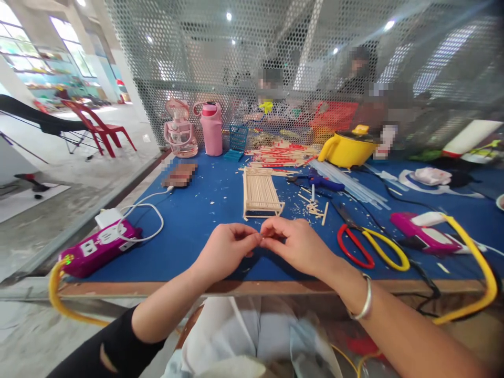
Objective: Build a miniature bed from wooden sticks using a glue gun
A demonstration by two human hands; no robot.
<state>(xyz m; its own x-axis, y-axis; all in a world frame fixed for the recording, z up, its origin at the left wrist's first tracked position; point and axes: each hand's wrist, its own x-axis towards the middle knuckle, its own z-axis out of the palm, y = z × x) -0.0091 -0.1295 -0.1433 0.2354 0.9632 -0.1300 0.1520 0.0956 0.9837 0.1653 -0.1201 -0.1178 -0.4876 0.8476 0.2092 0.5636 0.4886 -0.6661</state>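
My left hand and my right hand meet fingertip to fingertip over the near part of the blue table. Both are pinched closed; whatever lies between the fingertips is too small to make out. Just beyond them stands a small bed-shaped frame made of thin wooden sticks, with a raised rail at each end. To its right lie short cut stick pieces and a blue glue gun. Scissors with one red and one yellow handle rest beside my right forearm.
Behind the frame is a pile of red-marked sticks. A yellow pot, clear glue sticks, a pink bottle and a phone are around it. Purple power strips flank both sides. A perforated metal screen rises behind.
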